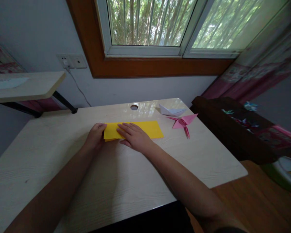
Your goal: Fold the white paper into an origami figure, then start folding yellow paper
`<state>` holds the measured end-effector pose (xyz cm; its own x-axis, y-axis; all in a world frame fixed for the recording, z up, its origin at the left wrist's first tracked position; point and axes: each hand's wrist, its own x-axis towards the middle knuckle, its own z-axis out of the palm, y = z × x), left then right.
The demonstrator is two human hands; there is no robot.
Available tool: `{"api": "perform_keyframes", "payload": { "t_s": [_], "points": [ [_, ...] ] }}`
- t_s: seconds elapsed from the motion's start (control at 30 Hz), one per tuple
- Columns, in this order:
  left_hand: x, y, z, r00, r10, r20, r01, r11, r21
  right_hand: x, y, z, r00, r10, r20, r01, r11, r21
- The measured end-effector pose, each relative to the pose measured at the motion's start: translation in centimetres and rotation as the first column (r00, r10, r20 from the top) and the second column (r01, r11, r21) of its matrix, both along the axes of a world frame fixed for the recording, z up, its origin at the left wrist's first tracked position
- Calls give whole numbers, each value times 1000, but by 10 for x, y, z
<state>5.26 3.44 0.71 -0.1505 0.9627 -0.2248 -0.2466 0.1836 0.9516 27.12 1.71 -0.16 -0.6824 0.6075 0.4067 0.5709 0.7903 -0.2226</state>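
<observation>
A yellow sheet of paper (150, 128), folded into a long strip, lies across the middle of the table. Its left end is pinched in my left hand (95, 134), and the layers stand slightly apart along the near edge there. My right hand (134, 136) rests palm down on the strip, fingers stretched over its left half. To the right of the strip sit a pink folded paper figure (191, 119) and, behind it, a white paper boat (172, 111).
The pale wooden table (203, 158) has a round cable hole (134, 107) near its back edge. A raised shelf (38, 82) stands at the left. A white cord (77, 85) hangs from the wall socket (71, 61). Beyond the right edge is a dark wooden cabinet (215, 129).
</observation>
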Motion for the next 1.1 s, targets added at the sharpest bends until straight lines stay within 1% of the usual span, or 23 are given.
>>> {"api": "perform_keyframes", "payload": {
  "t_s": [0.07,0.13,0.27,0.3,0.33,0.37,0.4,0.43,0.47,0.5,0.53,0.57,0.6,0.63,0.67,0.7,0.77,0.8,0.87,0.93,1.0,1.03,1.1],
  "points": [
    [3,-5,1,998,-27,51,28,1000,-9,2,0,4,1000,-22,-20,22,1000,16],
    [4,-10,2,994,-32,106,34,999,-11,7,0,10,998,-52,-47,51,999,-9],
    [0,-18,3,992,55,116,-63,995,72,27,-2,27,967,-206,-149,183,971,-153],
    [-2,-19,3,991,62,121,-75,992,103,33,-3,32,945,-256,-204,218,957,-191],
    [-3,-20,2,989,49,140,-67,990,128,39,-4,38,902,-320,-290,260,938,-229],
    [-5,-20,2,985,18,169,-43,989,144,44,-5,43,838,-380,-391,290,918,-271],
    [-6,-20,1,980,-21,196,-9,988,152,48,-5,49,742,-444,-502,319,893,-318],
    [-7,-20,0,975,-60,214,27,987,158,51,-5,54,622,-499,-603,342,866,-365],
    [-8,-20,-1,971,-93,219,58,985,162,53,-5,58,503,-525,-687,323,851,-414],
    [-9,-19,-2,969,-117,217,83,983,163,53,-4,62,378,-525,-762,273,850,-451],
    [-10,-18,-3,967,-137,215,102,981,163,52,-3,64,273,-521,-808,204,853,-481],
    [-10,-18,-3,964,-154,217,121,980,161,50,-1,66,197,-531,-824,129,848,-515],
    [-11,-17,-4,959,-172,223,139,978,158,47,1,66,177,-557,-811,36,828,-560],
    [-11,-17,-5,955,-190,229,157,976,154,43,2,64,196,-598,-778,-51,786,-617],
    [-11,-18,-6,950,-208,232,176,973,149,38,3,60,248,-640,-727,-133,721,-680],
    [-11,-19,-6,947,-225,231,196,970,142,33,3,54,312,-673,-671,-205,641,-739],
    [-10,-21,-6,941,-262,215,239,963,127,21,1,40,433,-685,-587,-328,486,-810],
    [-8,-23,-6,939,-277,204,257,959,122,15,0,32,484,-663,-571,-363,442,-821],
    [-5,-25,-6,938,-299,174,284,953,109,4,-3,18,590,-601,-539,-347,414,-842],
    [-3,-27,-6,948,-296,118,285,953,100,-2,-6,7,708,-526,-472,-256,432,-865],
    [-2,-27,-7,966,-256,28,253,963,88,-4,-9,2,811,-423,-405,-199,450,-870],
    [-2,-27,-7,974,-228,-20,229,970,85,-4,-9,1,842,-378,-384,-192,456,-869],
    [-4,-27,-8,977,-176,-118,187,979,81,-2,-9,1,868,-318,-381,-211,459,-863]
  ]
}}
